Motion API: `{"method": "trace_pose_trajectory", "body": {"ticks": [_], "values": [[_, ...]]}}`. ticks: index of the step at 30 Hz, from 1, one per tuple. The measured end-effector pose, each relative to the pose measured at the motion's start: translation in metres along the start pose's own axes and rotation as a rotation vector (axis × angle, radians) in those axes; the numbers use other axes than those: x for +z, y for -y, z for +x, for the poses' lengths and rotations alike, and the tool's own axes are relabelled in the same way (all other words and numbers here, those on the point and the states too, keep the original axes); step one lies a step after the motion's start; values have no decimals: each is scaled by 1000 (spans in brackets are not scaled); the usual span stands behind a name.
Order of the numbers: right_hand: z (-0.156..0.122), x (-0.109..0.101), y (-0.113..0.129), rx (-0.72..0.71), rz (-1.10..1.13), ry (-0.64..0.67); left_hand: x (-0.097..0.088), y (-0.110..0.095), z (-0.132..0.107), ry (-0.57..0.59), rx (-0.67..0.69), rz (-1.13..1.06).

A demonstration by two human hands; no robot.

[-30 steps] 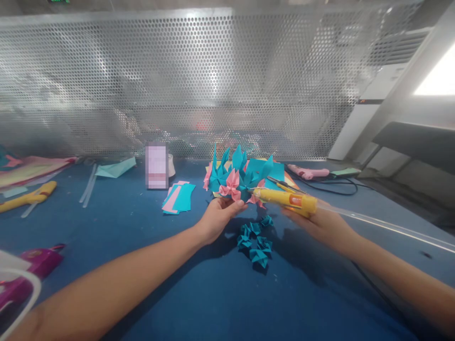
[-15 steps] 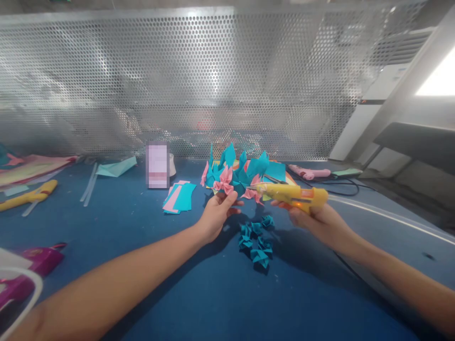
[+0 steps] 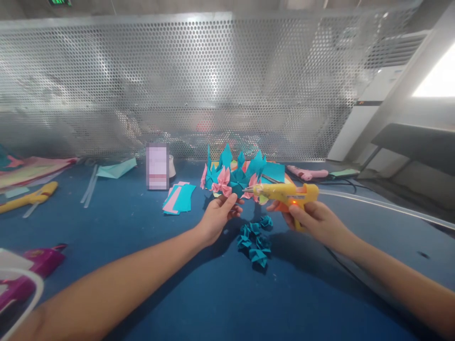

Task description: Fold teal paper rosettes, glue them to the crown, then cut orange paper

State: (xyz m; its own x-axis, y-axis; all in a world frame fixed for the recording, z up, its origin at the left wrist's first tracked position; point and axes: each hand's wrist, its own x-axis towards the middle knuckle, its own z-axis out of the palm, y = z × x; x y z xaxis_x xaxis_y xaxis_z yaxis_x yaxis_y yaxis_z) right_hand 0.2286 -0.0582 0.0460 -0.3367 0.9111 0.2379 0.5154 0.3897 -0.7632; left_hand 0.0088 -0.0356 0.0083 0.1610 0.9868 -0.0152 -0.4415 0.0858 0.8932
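Observation:
My left hand (image 3: 221, 213) is closed, thumb against fingers, at the front lower edge of a folded-paper piece. This origami crown (image 3: 239, 176) has tall blue points and pink paper flowers (image 3: 222, 182) along its front. In my right hand (image 3: 309, 215) is a yellow hot glue gun (image 3: 286, 192) with a lit orange light. Its nozzle points left, close to the crown's front between two pink flowers; whether it touches cannot be made out. Below the hands, several small folded blue paper flowers (image 3: 258, 255) lie on the blue table (image 3: 199, 303).
Blue and pink paper strips (image 3: 182, 198) lie left of the crown. Farther left are clear glue sticks (image 3: 91, 185), a yellow glue gun (image 3: 44, 192) and a magenta device (image 3: 46, 265). A pink glue gun (image 3: 307, 173) lies back right. Behind rises a perforated metal panel (image 3: 177, 85).
The glue gun in my right hand has shifted left, its nozzle nearer the crown's front and my left fingers. My left hand stays nearly in place at the crown.

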Motion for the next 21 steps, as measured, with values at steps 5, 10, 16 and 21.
{"method": "trace_pose_trajectory", "body": {"ticks": [5,10,16,21], "values": [[1,-1,3,110,99,-63,0,0,1,-16,-4,-21],[7,-23,-2,222,177,-253,2,-3,2,-123,-26,-100],[11,-47,-33,395,104,-441,0,-5,2,-158,-35,-131],[10,-53,-44,460,25,-566,-1,-5,3,-176,-51,-150]]}}
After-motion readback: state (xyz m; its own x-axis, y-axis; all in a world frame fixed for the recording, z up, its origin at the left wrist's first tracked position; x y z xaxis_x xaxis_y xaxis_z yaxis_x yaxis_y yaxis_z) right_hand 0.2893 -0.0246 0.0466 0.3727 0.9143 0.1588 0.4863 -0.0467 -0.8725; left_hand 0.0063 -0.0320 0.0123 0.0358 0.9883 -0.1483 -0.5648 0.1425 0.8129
